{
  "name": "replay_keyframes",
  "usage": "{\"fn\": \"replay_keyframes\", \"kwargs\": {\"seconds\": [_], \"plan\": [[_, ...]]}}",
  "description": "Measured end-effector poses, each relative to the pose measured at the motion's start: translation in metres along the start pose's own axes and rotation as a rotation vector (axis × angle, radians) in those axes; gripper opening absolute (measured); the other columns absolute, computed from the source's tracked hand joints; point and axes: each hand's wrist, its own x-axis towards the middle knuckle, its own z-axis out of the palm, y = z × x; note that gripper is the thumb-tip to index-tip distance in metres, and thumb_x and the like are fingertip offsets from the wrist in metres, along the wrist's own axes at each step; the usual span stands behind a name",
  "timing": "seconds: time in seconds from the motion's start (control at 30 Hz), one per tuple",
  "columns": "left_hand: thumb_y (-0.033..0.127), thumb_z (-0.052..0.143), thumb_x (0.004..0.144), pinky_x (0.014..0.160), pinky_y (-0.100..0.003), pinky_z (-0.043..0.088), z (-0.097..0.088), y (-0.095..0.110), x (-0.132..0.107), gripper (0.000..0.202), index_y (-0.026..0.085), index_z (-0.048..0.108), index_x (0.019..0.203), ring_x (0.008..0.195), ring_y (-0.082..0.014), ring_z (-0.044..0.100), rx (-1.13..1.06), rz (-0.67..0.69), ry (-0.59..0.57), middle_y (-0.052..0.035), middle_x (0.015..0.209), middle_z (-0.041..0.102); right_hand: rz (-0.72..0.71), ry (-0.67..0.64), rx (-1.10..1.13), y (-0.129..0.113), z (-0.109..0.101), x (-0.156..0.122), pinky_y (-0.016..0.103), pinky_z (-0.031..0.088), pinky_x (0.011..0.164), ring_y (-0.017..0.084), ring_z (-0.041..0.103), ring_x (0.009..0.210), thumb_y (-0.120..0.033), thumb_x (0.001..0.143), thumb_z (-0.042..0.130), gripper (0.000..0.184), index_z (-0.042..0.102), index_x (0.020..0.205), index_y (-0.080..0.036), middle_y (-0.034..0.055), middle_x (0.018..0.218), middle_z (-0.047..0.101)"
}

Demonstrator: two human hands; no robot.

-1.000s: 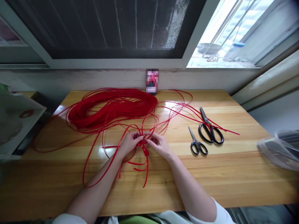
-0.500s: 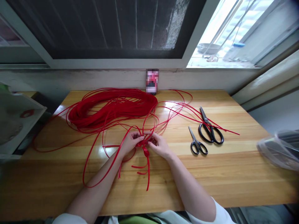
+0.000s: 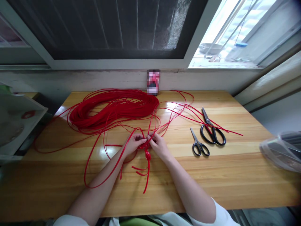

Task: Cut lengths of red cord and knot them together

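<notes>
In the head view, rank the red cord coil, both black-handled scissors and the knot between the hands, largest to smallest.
1. Coiled red plastic cord
2. Larger black-handled steel scissors
3. Smaller black-handled steel scissors
4. Red cord knot

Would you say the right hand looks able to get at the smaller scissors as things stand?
Probably yes: the right hand lies just left of the smaller scissors, with only wooden tabletop between them, though it is pinching the red cord now.

Home craft corner: wooden table (image 3: 218, 179) under screened window (image 3: 105, 28), scissors (image 3: 213, 135), red cord coil (image 3: 113, 110) laid out
</notes>
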Motion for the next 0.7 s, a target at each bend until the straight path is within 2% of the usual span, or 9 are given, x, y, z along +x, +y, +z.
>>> {"fn": "replay_keyframes", "kwargs": {"seconds": [0.17, 0.33, 0.43, 0.57, 0.7], "plan": [[0.031, 0.070, 0.061, 0.054, -0.021, 0.035, -0.0010, -0.0016, 0.0011, 0.021, 0.012, 0.061, 0.061, 0.053, -0.0076, 0.048, -0.021, -0.003, 0.049, 0.0010, 0.057, 0.056, 0.024, 0.034, -0.016, -0.0015, -0.0012, 0.0006, 0.022, 0.038, 0.047, 0.013, 0.051, 0.050, -0.035, 0.078, 0.046, 0.016, 0.052, 0.078, -0.021, -0.0020, 0.057, 0.057], [0.031, 0.070, 0.061, 0.054, -0.021, 0.035, -0.0032, -0.0024, 0.0037, 0.021, 0.013, 0.060, 0.060, 0.052, -0.0074, 0.047, -0.049, 0.013, 0.098, 0.0011, 0.056, 0.056, 0.055, 0.063, 0.077, -0.0052, -0.0024, 0.0007, 0.021, 0.033, 0.044, 0.011, 0.044, 0.042, -0.034, 0.081, 0.042, 0.012, 0.041, 0.083, -0.022, -0.0067, 0.050, 0.049], [0.031, 0.070, 0.061, 0.054, -0.021, 0.036, -0.0034, -0.0026, 0.0048, 0.021, 0.013, 0.061, 0.060, 0.052, -0.0074, 0.048, -0.042, 0.038, 0.101, 0.0008, 0.056, 0.057, 0.052, 0.080, 0.083, -0.0072, -0.0027, 0.0005, 0.021, 0.033, 0.045, 0.011, 0.044, 0.042, -0.033, 0.081, 0.041, 0.011, 0.038, 0.082, -0.023, -0.0075, 0.049, 0.047], [0.031, 0.072, 0.059, 0.059, -0.023, 0.040, -0.0018, -0.0021, 0.0037, 0.021, 0.013, 0.064, 0.066, 0.057, -0.0095, 0.052, -0.059, 0.006, 0.068, -0.0011, 0.062, 0.061, 0.058, 0.112, 0.022, -0.0079, -0.0031, 0.0011, 0.022, 0.033, 0.046, 0.012, 0.044, 0.043, -0.033, 0.080, 0.041, 0.011, 0.037, 0.080, -0.023, -0.0076, 0.049, 0.047], [0.028, 0.074, 0.056, 0.067, -0.026, 0.043, -0.0007, 0.0015, 0.0013, 0.023, 0.013, 0.065, 0.072, 0.064, -0.0120, 0.056, -0.081, 0.018, 0.052, -0.0026, 0.069, 0.064, 0.078, 0.130, -0.002, -0.0060, -0.0028, 0.0019, 0.023, 0.038, 0.050, 0.013, 0.051, 0.048, -0.032, 0.078, 0.044, 0.012, 0.038, 0.081, -0.022, -0.0053, 0.055, 0.053]]}}
